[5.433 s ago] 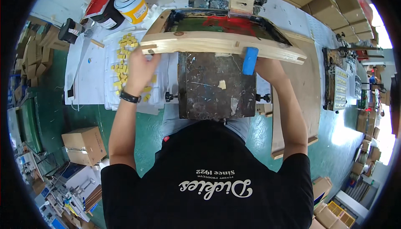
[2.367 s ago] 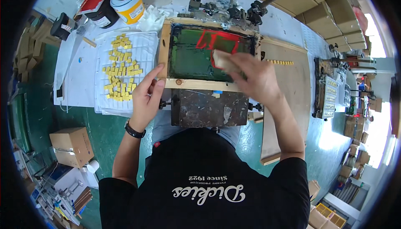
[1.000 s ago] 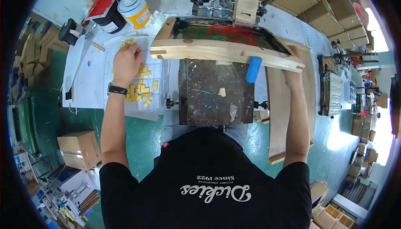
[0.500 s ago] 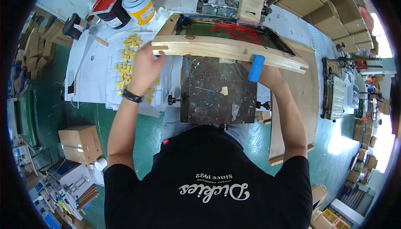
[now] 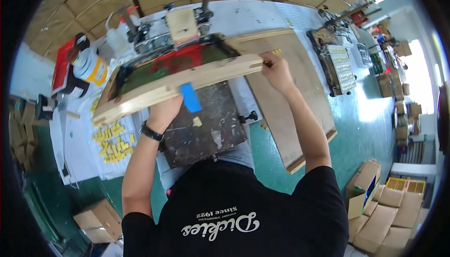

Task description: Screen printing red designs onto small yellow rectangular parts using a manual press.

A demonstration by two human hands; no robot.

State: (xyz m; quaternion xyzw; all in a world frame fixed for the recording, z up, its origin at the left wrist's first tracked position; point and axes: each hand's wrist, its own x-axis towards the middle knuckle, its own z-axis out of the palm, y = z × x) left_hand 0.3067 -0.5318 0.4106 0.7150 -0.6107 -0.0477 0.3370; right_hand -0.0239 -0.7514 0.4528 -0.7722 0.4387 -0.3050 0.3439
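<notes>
A wooden screen-printing frame [image 5: 187,76], its mesh smeared with red and dark ink, is tilted up above a dark, stained printing base [image 5: 201,133]. My left hand [image 5: 165,111] reaches beneath the frame's near edge, beside a blue tape tab [image 5: 191,97]; its fingers are hidden there. Just off the frame's right end is my right hand [image 5: 280,74], fingers closed, with a small yellow piece [image 5: 276,51] at its fingertips above a brown board [image 5: 295,102]. Many similar yellow blocks [image 5: 115,147] lie on a white sheet to the left.
Metal clamps hold a wood block [image 5: 182,25] behind the frame. A yellow-and-white can [image 5: 91,67], a red-topped black tub [image 5: 68,69] and a clear bottle [image 5: 119,39] stand back left. Another printing base with a tray of pieces [image 5: 342,67] sits far right. A cardboard box [image 5: 98,219] is on the floor.
My left hand went from beside the yellow blocks to beneath the frame. My right hand came out from beneath it to the right, a yellow piece now at its fingertips. The view has turned.
</notes>
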